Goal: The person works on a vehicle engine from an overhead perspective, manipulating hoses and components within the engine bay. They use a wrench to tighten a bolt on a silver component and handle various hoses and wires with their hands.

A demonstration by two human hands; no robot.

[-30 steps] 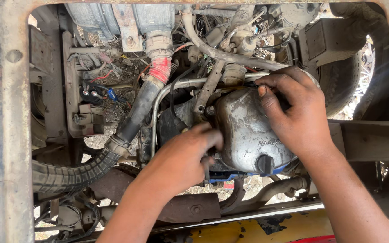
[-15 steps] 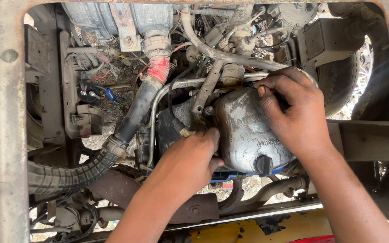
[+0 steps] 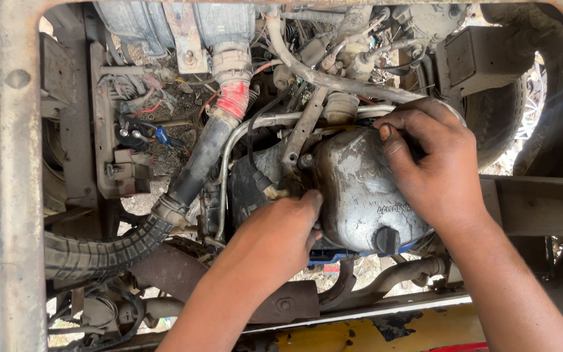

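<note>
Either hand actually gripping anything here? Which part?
Right hand grips the upper right edge of the grey metal engine cover. Left hand presses at its lower left edge; grasp cannot be told.

Bright, even daylight; sharp focus, soft shadows.

**A vehicle repair spot, engine bay open**

The view looked down through a rusty frame (image 3: 4,195) into a grimy engine bay, the mark of a garage or roadside repair yard. At centre sat an oil-stained metal cover (image 3: 360,189); a ribbed hose (image 3: 99,251) ran across the lower left, with loose wiring (image 3: 141,133) at upper left. A tyre (image 3: 506,117) showed at upper right, and gravel lay below the parts.
</note>
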